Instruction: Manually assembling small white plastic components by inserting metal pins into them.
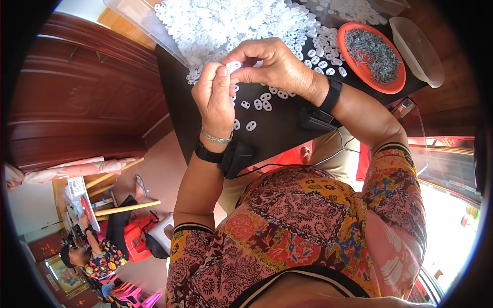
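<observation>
Over the black table my left hand point(213, 100) and my right hand point(277, 62) meet, fingers closed around one small white oval plastic piece with two holes point(234, 66). Thumb and fingertips of the left pinch its left side; the right's fingertips are at its other side. Whether a second tiny part sits in the right fingers, I cannot make out. Behind the hands rises a large heap of the same white pieces point(231, 25). Several loose ones point(251, 126) lie on the table below and beside my hands.
An orange-red plate point(343, 46) at the back right holds a pile of small thin metal parts point(375, 56). Beside it stands a translucent plastic dish point(418, 54). The black table's point(197, 118) left edge runs near my left forearm. Another person point(105, 259) sits at the far left.
</observation>
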The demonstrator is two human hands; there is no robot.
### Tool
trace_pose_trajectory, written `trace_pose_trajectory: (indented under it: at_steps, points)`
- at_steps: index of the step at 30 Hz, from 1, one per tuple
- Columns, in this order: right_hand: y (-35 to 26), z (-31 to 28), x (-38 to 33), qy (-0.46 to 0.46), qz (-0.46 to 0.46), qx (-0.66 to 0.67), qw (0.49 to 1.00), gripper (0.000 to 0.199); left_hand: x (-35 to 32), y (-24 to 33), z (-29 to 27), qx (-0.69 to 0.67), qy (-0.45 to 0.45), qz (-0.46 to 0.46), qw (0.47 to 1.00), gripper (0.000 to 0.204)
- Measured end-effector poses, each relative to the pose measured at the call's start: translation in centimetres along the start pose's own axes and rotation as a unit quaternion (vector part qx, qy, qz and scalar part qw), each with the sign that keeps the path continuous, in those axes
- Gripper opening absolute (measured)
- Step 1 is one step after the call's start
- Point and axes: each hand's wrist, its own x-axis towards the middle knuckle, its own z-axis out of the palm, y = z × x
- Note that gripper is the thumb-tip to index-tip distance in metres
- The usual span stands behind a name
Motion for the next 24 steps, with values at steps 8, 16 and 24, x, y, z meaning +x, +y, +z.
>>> trace_pose_trajectory:
  at_steps: [8, 16, 24]
  points:
    - [0.7, -0.3, -0.1, 0.006, 0.017, 0.01, 1.0, 0.024, 0.3, -0.9, 0.2, -0.013, -0.001, -0.018, 1.0, 0.022]
    - [0.1, -0.8, -0.1, 0.042, -0.034, -0.039, 0.998, 0.026, 0.7, -2.2, -0.6, 0.004, 0.021, -0.019, 1.0, 0.02]
    - [-2.8, -4.5, 0.6, 0.095, -0.06, -0.142, 0.984, 0.025, 0.8, -2.5, -0.1, 0.031, 0.017, 0.008, 0.999, 0.022]
